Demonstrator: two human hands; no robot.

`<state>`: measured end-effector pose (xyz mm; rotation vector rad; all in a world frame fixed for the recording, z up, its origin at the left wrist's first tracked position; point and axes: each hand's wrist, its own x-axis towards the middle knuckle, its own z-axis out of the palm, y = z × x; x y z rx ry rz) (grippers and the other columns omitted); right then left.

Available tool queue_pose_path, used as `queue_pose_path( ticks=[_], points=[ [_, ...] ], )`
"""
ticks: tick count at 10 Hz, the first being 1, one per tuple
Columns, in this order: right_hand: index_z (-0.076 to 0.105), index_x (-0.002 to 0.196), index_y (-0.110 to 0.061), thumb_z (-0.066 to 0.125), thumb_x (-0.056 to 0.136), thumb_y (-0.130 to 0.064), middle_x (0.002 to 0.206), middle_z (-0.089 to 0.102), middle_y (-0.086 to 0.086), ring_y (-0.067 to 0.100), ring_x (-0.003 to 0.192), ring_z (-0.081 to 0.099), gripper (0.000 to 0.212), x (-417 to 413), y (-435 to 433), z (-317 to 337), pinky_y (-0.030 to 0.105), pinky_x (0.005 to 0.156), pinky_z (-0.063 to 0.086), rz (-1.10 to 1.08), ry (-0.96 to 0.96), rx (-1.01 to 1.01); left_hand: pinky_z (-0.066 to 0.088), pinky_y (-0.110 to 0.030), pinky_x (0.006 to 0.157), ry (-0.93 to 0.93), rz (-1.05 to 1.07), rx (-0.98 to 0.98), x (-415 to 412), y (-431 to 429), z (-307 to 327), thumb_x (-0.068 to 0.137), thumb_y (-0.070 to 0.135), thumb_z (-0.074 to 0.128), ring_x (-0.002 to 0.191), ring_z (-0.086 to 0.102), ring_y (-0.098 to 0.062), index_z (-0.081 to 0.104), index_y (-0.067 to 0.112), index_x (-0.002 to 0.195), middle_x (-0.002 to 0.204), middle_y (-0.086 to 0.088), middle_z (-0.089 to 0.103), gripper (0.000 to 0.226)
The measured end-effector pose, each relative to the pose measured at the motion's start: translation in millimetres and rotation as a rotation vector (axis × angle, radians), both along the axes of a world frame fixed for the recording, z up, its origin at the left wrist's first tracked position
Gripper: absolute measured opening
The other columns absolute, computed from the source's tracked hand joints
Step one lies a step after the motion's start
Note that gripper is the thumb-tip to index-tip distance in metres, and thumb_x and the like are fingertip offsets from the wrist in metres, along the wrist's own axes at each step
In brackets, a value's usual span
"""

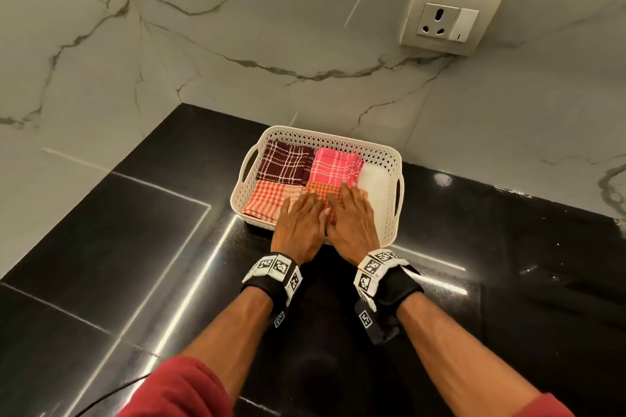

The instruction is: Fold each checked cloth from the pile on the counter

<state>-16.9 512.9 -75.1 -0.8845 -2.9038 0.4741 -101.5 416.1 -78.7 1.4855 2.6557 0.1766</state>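
A white perforated basket stands on the black counter against the wall. Inside lie folded checked cloths: a dark maroon one at the back left, a pink one at the back right, a light orange one at the front left, and a deeper orange one at the front middle. My left hand and my right hand lie side by side, fingers straight, pressing flat on the deeper orange cloth. The hands hide most of that cloth.
The glossy black counter spreads to the left, right and near side of the basket. A marble wall rises behind it, with a socket and switch plate at the upper right. A thin black cable crosses the lower left.
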Motion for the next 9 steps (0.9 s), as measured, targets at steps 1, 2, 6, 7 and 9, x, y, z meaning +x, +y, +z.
queue_pose_path(
  ticks=[1,2,6,7,9],
  points=[
    [0.025,0.153,-0.024,0.033,0.102,-0.043,0.165,0.005,0.006,0.029,0.152,-0.004,0.055,-2,7,-3,0.050,0.123,0.003,0.069,-0.116,-0.151,0.014,-0.049,0.120,0.013,-0.032,-0.148,-3,1,-3,0.103,0.033,0.011,0.149,0.019,-0.022,0.025,0.015,0.152,0.161,-0.004,0.021,0.055],
    [0.021,0.155,-0.028,0.028,0.104,-0.042,0.165,0.003,0.006,0.030,0.151,-0.007,0.053,-4,14,-3,0.052,0.122,-0.001,0.145,-0.233,-0.147,0.015,-0.049,0.120,0.006,-0.015,-0.170,-5,3,-3,0.102,0.033,0.012,0.148,0.021,-0.024,0.026,0.011,0.152,0.161,-0.007,0.021,0.056],
    [0.013,0.155,-0.033,0.022,0.104,-0.043,0.165,0.001,0.003,0.027,0.152,-0.006,0.052,-6,15,-4,0.054,0.121,0.001,0.183,-0.341,-0.091,0.015,-0.047,0.120,-0.073,-0.016,-0.249,-9,5,-5,0.102,0.037,0.015,0.149,0.018,-0.023,0.020,0.011,0.153,0.162,-0.005,0.016,0.057],
    [0.016,0.154,-0.031,0.023,0.104,-0.041,0.165,0.006,0.003,0.028,0.152,-0.001,0.052,-5,9,-2,0.056,0.121,0.004,0.156,-0.312,-0.038,0.008,-0.048,0.121,-0.097,-0.001,-0.247,-10,5,1,0.103,0.039,0.012,0.150,0.010,-0.023,0.015,0.013,0.154,0.163,-0.005,0.011,0.058],
    [0.028,0.151,-0.022,0.035,0.102,-0.033,0.162,0.020,0.008,0.031,0.151,0.009,0.051,4,-16,9,0.057,0.121,0.007,0.013,-0.096,0.045,0.003,-0.053,0.121,0.045,0.078,-0.004,19,-34,9,0.104,0.041,0.017,0.151,-0.001,-0.028,0.013,0.013,0.154,0.163,-0.012,0.006,0.058]
  ],
)
